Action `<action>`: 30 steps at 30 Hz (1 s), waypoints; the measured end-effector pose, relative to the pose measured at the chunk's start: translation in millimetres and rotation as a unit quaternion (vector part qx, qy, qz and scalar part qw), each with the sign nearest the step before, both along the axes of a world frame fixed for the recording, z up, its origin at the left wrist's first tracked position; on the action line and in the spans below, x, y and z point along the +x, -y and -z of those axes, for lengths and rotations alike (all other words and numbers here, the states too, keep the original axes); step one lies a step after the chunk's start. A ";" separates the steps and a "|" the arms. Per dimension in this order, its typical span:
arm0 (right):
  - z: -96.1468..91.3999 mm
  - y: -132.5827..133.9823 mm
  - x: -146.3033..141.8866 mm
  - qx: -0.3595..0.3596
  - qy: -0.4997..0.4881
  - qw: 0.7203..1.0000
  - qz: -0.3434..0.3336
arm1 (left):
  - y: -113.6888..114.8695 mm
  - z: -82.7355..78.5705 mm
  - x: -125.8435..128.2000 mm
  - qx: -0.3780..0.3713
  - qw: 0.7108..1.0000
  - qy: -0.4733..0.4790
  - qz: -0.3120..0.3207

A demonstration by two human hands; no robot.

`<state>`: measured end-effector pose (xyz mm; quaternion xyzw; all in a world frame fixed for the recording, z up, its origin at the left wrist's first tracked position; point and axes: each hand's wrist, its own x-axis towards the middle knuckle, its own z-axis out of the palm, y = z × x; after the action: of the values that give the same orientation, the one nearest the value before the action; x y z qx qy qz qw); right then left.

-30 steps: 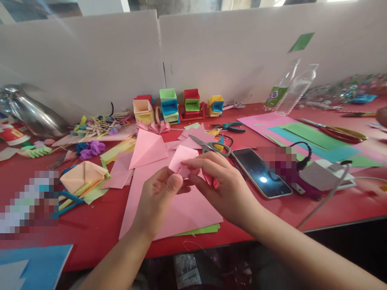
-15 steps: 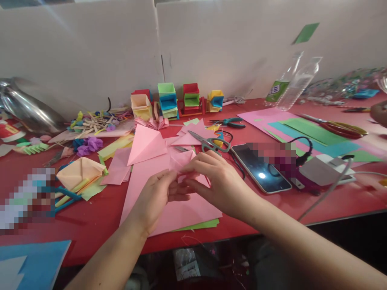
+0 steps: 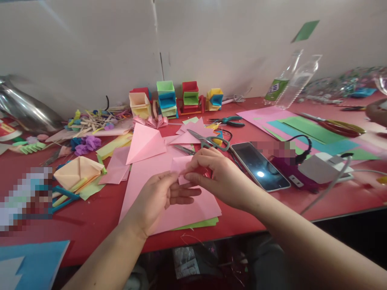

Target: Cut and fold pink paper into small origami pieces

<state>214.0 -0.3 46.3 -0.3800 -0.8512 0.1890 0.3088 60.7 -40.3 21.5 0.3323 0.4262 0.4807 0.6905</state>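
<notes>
A small folded piece of pink paper (image 3: 179, 163) is between my two hands, above larger pink sheets (image 3: 142, 201). My left hand (image 3: 161, 191) pinches its near left edge between thumb and fingers, the lower fingers stretched out beneath. My right hand (image 3: 214, 169) grips its right side with thumb and bent fingers, partly covering it. A folded pink paper piece (image 3: 145, 145) lies just beyond my left hand. Grey-handled scissors (image 3: 208, 141) rest beyond my right hand. Green sheets (image 3: 199, 224) stick out under the pink ones.
A phone (image 3: 260, 166) and a purple power bank (image 3: 294, 175) with cables lie at the right. Folded paper boxes (image 3: 166, 98) stand along the wall. Two plastic bottles (image 3: 298, 86) are at the back right, a steel kettle (image 3: 30, 106) at the left. Another person's hand (image 3: 376, 112) shows far right.
The fingers of my left hand have straightened beneath the pink paper. My right hand has shifted its hold slightly, and more of the small paper's top shows.
</notes>
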 end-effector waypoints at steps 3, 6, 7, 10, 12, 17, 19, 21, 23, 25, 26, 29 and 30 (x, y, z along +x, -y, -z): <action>2.1 0.0 -0.6 0.001 0.010 1.000 -0.003 | 0.5 0.4 0.6 -0.002 1.000 0.001 0.006; 2.5 0.7 -0.7 -0.011 0.019 1.000 0.001 | 1.4 0.7 1.9 -0.002 1.000 -0.006 0.011; 2.3 0.9 -0.8 -0.017 0.022 1.000 0.006 | 1.8 0.8 2.3 -0.002 1.000 -0.008 0.011; 0.8 1.6 -0.7 -0.026 0.032 0.999 0.011 | 2.9 1.3 2.6 -0.004 1.000 -0.013 0.008; -0.3 1.9 -0.6 -0.021 0.029 0.999 0.008 | 3.2 1.9 1.8 0.000 1.000 -0.010 0.011; -2.6 3.4 -0.3 -0.004 0.025 1.000 0.018 | 2.8 4.6 -1.0 0.051 0.997 -0.029 0.047; -2.9 3.9 -0.4 -0.004 0.026 0.999 0.018 | 2.4 5.6 -0.7 0.070 0.994 -0.060 0.057; -2.7 4.0 -0.5 -0.008 0.024 1.000 0.016 | 2.1 6.3 0.5 0.074 0.992 -0.081 0.054; -2.0 3.7 -0.8 -0.013 0.017 1.000 0.016 | 2.0 6.5 1.9 0.070 0.993 -0.091 0.041; -1.0 3.1 -1.3 -0.019 0.011 1.000 0.020 | 2.2 6.7 3.2 0.065 0.993 -0.099 0.023; -0.4 2.9 -1.6 -0.021 0.009 0.999 0.023 | 2.3 7.0 3.8 0.064 0.993 -0.102 0.016; 2.0 2.1 -2.8 -0.031 0.003 0.999 0.027 | 2.4 8.7 6.2 0.062 0.992 -0.109 -0.008; 3.1 1.8 -3.3 -0.034 -0.003 0.999 0.027 | 2.2 9.5 7.2 0.061 0.992 -0.109 -0.017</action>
<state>210.7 -2.1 43.2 -0.4129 -0.8326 0.2107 0.3030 67.9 -42.5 12.0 0.4174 0.4744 0.4780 0.6101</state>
